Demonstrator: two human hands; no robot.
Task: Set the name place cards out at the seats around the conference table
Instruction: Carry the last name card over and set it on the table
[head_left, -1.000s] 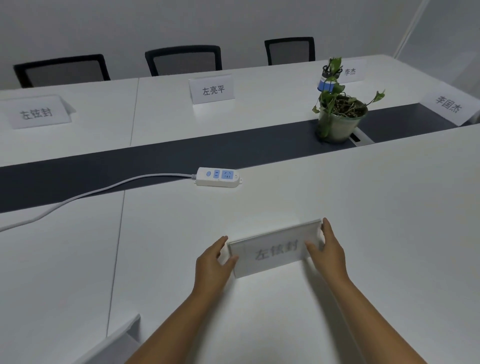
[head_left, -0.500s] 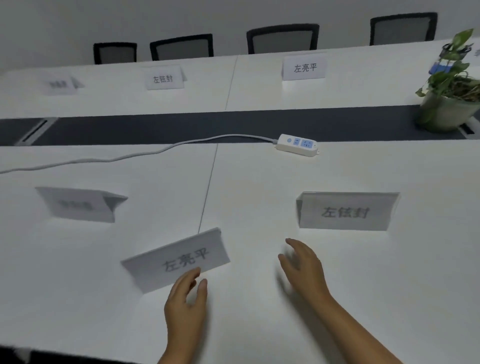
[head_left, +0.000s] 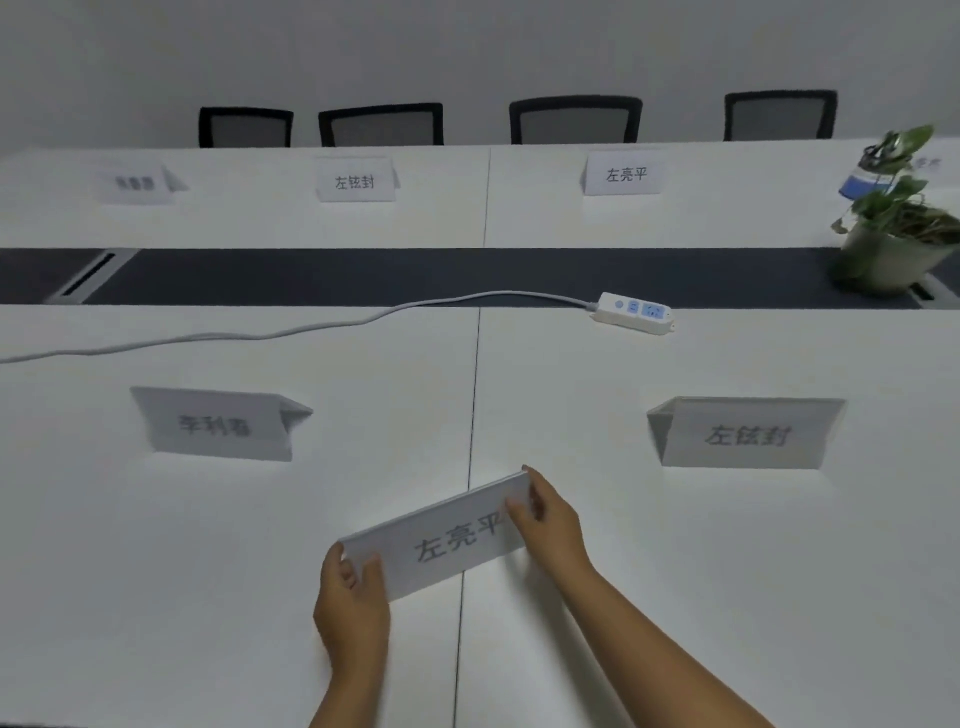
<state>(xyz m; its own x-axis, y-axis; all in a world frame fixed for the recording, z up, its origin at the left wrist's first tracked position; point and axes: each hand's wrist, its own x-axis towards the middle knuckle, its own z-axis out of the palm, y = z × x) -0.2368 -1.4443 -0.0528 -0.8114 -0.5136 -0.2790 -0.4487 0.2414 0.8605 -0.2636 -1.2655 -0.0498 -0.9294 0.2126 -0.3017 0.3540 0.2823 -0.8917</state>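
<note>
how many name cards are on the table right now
6, maybe a seventh. Far side: a blurred card at left, one at middle, one at right. Near side: left, right, and the tilted card both hands hold. Another may hide behind the plant.

Dim, even overhead light with a grey cast; no glare on the white table (head_left: 675, 597). Soft shadows lie beneath the near place cards (head_left: 745, 434) and the forearms. Far-left card (head_left: 136, 182) and right-edge plant (head_left: 896, 228) are blurred; straight edges bow toward the frame borders.
</note>
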